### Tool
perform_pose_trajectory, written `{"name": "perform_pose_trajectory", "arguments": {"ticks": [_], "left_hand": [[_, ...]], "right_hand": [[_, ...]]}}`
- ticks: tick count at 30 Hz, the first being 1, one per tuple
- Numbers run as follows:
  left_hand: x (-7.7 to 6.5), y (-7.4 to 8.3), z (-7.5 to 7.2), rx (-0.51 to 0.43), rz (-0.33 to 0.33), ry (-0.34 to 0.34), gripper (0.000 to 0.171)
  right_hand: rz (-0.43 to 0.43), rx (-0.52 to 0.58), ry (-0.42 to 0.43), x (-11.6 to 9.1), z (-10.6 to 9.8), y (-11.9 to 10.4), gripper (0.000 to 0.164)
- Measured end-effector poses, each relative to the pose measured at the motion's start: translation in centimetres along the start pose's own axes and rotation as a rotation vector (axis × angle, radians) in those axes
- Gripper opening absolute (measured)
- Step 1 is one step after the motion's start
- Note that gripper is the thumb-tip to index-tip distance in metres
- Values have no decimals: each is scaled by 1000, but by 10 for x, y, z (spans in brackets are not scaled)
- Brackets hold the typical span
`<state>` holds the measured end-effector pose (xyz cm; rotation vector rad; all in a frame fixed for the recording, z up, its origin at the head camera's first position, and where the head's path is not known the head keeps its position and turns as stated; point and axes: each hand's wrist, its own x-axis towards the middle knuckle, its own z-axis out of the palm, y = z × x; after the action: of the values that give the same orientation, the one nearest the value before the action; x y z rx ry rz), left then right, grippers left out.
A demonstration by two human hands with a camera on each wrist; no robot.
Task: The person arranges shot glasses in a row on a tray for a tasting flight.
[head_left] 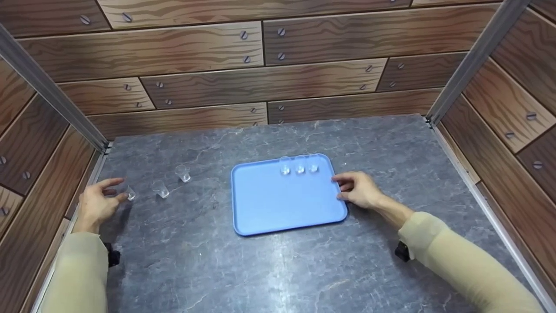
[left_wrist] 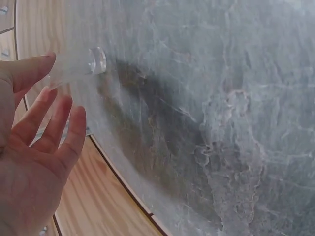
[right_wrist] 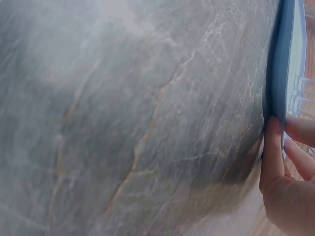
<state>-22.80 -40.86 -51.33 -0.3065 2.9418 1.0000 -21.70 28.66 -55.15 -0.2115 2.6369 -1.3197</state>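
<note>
Wood-print walls (head_left: 200,45) enclosed the grey marbled tbl. (head_left: 186,265). Blue tray (head_left: 278,200) was approx. ctr. of tbl., long axis running L–R, R end slightly farther from wearer than L end. R hand (head_left: 362,191) was at tray's R short side, fingers narrow, gripping the rim. L hand (head_left: 97,204), near tbl.'s L edge, pinched a clear cup (head_left: 130,194) betw. thumb and fingertip, other fingers spread; cup's mouth up, narrow base twd. tbl.; base contact: cannot tell. Two loose cups (head_left: 161,190) stood apart betw. L hand and tray, mouths up. Three tray cups (head_left: 299,167), upright, stood in a L–R row nr. tray's far R corner, approx. parallel to its long axis.
</note>
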Motion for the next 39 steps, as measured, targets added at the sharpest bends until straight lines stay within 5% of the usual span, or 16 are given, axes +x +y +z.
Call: {"name": "perform_pose_trajectory", "arguments": {"ticks": [9,26,39], "left_hand": [[3,2,4,25,55,23,49],[-1,2,5,31,33,36,46],[3,38,-6,4,73,63,49]], "right_hand": [[13,-18,-1,1,0,2,54],[-20,-7,11,1,1,2,53],[-2,-2,7,1,1,1,53]]}}
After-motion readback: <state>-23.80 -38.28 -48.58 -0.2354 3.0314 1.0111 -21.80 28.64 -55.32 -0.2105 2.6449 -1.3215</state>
